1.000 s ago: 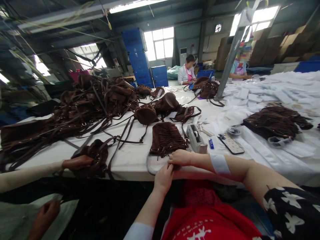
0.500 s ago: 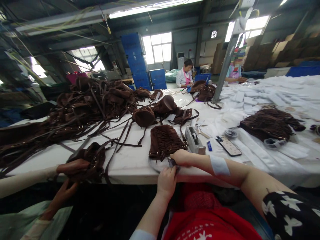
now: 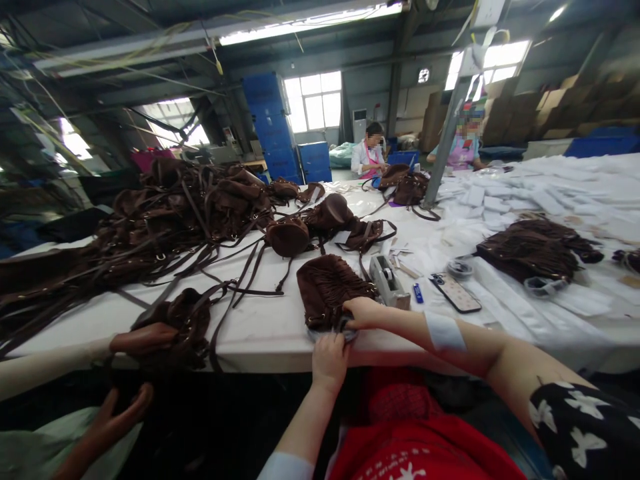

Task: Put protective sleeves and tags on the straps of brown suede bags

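Note:
A brown fringed suede bag [image 3: 327, 288] lies at the near edge of the white table [image 3: 265, 327]. My right hand [image 3: 364, 312] rests on its lower right corner, fingers curled onto the bag's bottom edge. My left hand [image 3: 330, 359] comes up from below the table edge and pinches the same bottom edge, where a piece of clear plastic shows. Both hands touch each other at the bag's base.
A tape dispenser [image 3: 387, 282], a blue lighter [image 3: 418, 293] and a phone [image 3: 455, 292] lie right of the bag. A big heap of brown bags and straps [image 3: 165, 213] fills the left. A neighbour's hand [image 3: 143, 338] holds another bag [image 3: 183, 323]. More fringed bags [image 3: 535, 250] lie on white sheets at right.
The fringed bag has been drawn slightly toward the table edge over the plastic. The neighbour's lower hand dropped away from their bag and opened.

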`<state>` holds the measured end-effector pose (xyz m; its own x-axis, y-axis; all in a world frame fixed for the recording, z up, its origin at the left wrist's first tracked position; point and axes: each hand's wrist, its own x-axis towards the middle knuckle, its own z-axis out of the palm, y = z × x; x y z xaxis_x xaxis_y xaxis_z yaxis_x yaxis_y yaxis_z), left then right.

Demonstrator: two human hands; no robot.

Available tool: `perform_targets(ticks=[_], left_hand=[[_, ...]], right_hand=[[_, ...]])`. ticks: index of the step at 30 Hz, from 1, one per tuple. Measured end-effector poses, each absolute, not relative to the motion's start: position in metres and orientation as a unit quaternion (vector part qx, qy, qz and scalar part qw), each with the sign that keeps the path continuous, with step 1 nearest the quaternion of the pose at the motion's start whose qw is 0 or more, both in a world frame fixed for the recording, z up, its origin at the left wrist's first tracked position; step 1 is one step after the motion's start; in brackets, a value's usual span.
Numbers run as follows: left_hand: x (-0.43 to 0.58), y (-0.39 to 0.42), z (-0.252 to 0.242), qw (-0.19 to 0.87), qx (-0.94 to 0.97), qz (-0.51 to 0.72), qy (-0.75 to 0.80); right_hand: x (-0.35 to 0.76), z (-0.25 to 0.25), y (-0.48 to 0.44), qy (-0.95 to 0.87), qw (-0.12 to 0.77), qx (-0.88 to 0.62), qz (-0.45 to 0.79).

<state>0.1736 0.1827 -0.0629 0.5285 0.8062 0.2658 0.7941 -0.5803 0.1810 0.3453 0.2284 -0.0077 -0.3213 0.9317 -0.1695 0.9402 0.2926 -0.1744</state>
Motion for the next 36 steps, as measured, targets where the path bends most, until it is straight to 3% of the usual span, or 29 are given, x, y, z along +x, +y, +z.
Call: perform_targets(ticks=[6, 16, 29, 36], left_hand=[[0.183, 0.174, -0.062, 0.028, 0.858, 0.175, 0.482], [0.149, 0.191, -0.054, 0.013, 0.896, 0.157, 0.416], [0.173, 0.167, -0.059, -0.009, 0.863, 0.179, 0.472], [0.176, 0.173, -0.03, -0.036, 0.913, 0.081, 0.399]], right_hand=[[0.341, -0.013, 0.226, 0.79, 0.083, 0.598, -0.109], [0.342, -0.019, 0.214, 0.825, 0.077, 0.553, -0.086], [0.334, -0.011, 0.219, 0.81, 0.063, 0.577, -0.083], [0.337, -0.004, 0.218, 0.825, 0.057, 0.555, -0.089]])
